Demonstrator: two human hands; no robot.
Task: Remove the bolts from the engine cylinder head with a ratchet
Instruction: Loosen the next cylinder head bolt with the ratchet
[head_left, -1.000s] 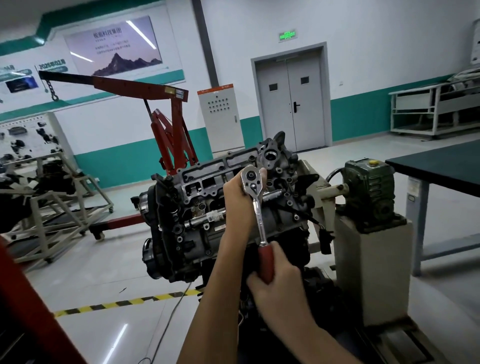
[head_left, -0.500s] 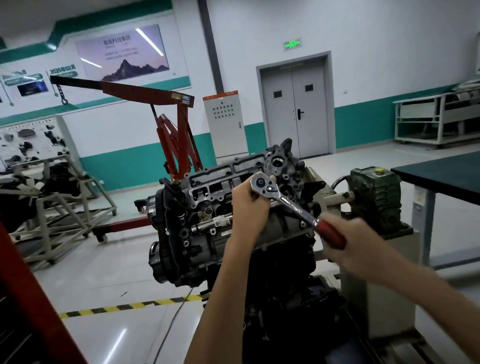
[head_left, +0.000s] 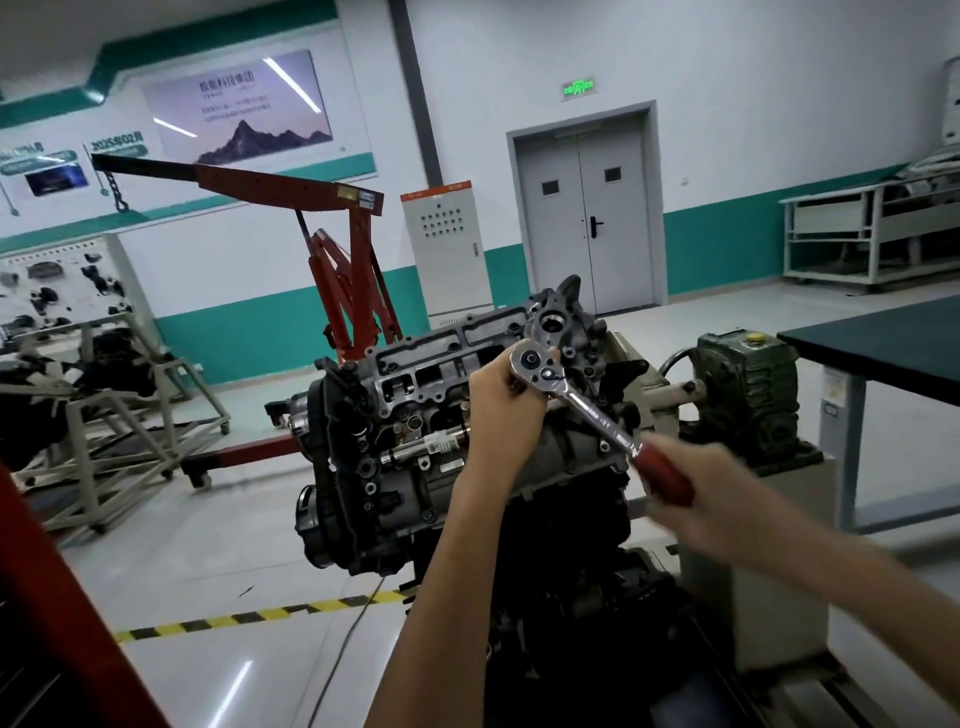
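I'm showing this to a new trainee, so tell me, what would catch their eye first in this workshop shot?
First, the engine cylinder head in the centre, with both hands on the ratchet. The left hand holds the tool's head against the casting, and the right hand grips the red handle lower right. Behind it on the left stands a red engine crane with a long boom.
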